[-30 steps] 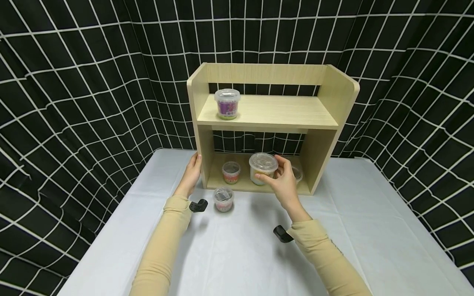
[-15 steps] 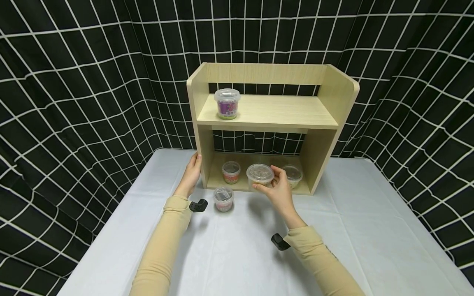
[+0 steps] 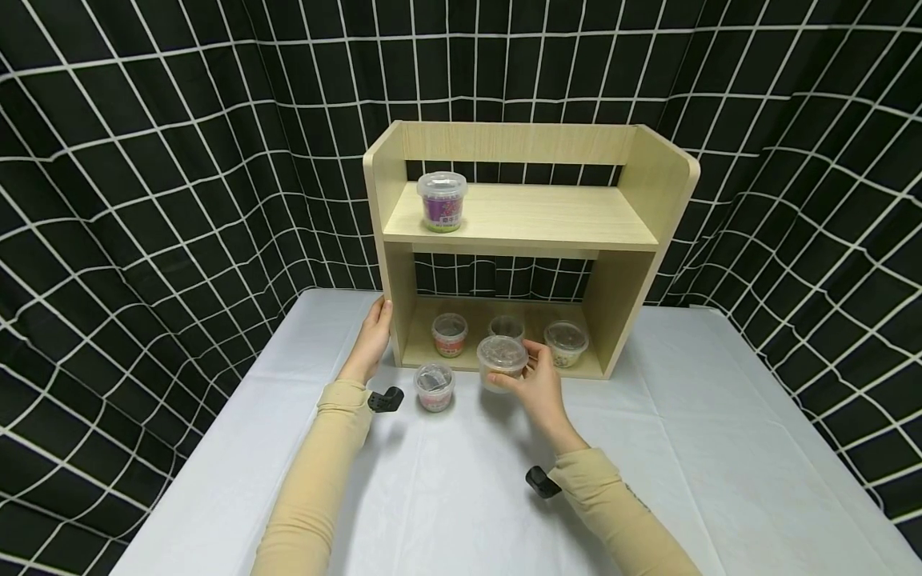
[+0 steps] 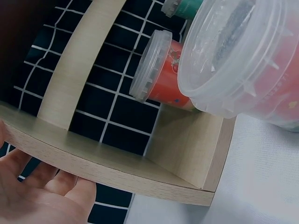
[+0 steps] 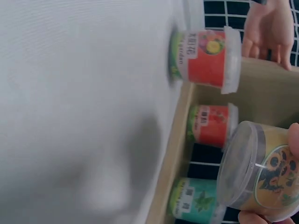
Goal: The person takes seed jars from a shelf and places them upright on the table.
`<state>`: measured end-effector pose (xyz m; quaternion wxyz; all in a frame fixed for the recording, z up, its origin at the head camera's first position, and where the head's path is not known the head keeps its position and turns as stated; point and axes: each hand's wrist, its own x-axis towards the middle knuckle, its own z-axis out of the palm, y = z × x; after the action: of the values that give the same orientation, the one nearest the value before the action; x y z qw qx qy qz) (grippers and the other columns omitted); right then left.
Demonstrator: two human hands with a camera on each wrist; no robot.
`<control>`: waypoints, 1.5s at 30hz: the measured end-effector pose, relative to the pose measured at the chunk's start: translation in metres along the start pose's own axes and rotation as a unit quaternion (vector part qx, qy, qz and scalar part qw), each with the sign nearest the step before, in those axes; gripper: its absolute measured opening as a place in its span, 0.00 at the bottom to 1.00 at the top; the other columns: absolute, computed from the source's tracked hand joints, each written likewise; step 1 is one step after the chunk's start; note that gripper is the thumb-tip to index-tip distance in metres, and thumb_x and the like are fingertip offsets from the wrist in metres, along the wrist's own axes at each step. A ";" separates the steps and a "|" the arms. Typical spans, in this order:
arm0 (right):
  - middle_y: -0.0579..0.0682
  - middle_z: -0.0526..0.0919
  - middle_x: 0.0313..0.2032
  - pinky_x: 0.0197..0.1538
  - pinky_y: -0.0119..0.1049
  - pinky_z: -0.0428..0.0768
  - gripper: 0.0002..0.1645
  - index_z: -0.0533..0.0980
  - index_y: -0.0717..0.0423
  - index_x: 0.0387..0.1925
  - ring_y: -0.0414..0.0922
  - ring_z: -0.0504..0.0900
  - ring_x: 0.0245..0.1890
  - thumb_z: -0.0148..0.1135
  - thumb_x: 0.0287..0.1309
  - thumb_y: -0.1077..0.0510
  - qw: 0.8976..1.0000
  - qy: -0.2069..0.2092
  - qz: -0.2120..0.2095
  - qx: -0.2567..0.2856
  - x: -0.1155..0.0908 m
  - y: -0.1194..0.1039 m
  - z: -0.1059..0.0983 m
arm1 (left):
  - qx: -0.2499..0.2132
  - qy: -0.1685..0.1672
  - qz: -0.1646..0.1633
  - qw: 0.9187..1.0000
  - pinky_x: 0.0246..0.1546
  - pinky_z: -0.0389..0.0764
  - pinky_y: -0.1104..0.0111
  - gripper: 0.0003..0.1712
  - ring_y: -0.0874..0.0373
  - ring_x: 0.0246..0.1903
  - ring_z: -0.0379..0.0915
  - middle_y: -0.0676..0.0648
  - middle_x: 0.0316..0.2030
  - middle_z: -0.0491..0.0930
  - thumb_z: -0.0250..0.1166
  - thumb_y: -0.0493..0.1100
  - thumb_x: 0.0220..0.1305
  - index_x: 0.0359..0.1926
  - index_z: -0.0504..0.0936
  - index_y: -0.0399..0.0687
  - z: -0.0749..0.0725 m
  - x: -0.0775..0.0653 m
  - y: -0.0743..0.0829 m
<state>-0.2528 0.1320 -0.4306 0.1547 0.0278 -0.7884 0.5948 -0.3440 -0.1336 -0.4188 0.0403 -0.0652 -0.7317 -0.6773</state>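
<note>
My right hand (image 3: 540,392) pinches a clear lidded tub (image 3: 502,364) from its right side, thumb in front. In the right wrist view this tub's yellow-orange label with sunflowers (image 5: 278,175) shows between the fingers. It is held in front of the lower shelf. My left hand (image 3: 370,340) grips the left side panel of the wooden shelf unit (image 3: 392,296); its fingers curl behind that panel (image 4: 117,170) in the left wrist view. Standing on the table near the left hand is a red-labelled tub (image 3: 434,390).
On the lower shelf stand a smaller red-labelled tub (image 3: 450,342), a teal-labelled tub (image 5: 196,200) behind the held one, and a wide tub (image 3: 567,344) at the right. A purple-labelled tub (image 3: 442,210) occupies the upper shelf's left. Black gridded cloth (image 3: 180,160) surrounds the white table (image 3: 432,496).
The right hand has drawn the sunflower tub toward the person, lower and slightly left, out of the lower shelf. The teal-labelled tub and wide tub have come into sight. The left hand stays put.
</note>
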 end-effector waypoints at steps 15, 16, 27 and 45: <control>0.54 0.64 0.51 0.56 0.38 0.63 0.49 0.58 0.59 0.52 0.50 0.64 0.52 0.75 0.27 0.57 0.999 -0.004 0.036 -0.023 -0.006 0.014 0.007 | 0.002 0.001 -0.004 1.000 0.59 0.49 0.59 0.34 0.54 0.60 0.44 0.48 0.62 0.50 0.37 0.61 0.63 0.65 0.47 0.52 0.000 -0.001 0.002; 0.54 0.64 0.51 0.56 0.39 0.63 0.48 0.58 0.60 0.52 0.50 0.64 0.52 0.75 0.27 0.58 0.999 -0.004 0.036 -0.020 -0.006 0.015 0.007 | 0.002 -0.002 -0.004 1.000 0.59 0.49 0.59 0.34 0.54 0.60 0.44 0.47 0.63 0.50 0.37 0.61 0.63 0.65 0.47 0.52 0.000 -0.001 0.002; 0.57 0.63 0.51 0.55 0.44 0.63 0.50 0.57 0.65 0.52 0.53 0.64 0.51 0.75 0.26 0.57 0.998 -0.024 0.040 -0.034 -0.008 0.024 0.010 | -0.006 -0.006 0.002 1.000 0.59 0.47 0.59 0.34 0.54 0.61 0.42 0.47 0.63 0.48 0.37 0.60 0.63 0.65 0.46 0.51 0.000 0.000 0.001; 0.58 0.62 0.53 0.56 0.43 0.63 0.50 0.57 0.63 0.53 0.54 0.63 0.53 0.75 0.27 0.56 0.997 -0.028 0.057 -0.040 -0.011 0.033 0.011 | -0.004 -0.003 0.003 1.000 0.59 0.47 0.60 0.34 0.54 0.61 0.42 0.47 0.63 0.49 0.36 0.60 0.63 0.65 0.46 0.50 0.000 0.000 0.000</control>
<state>-0.2526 0.1294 -0.4671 0.0995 -0.0074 -0.8161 0.5693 -0.3438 -0.1336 -0.4192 0.0399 -0.0701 -0.7291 -0.6797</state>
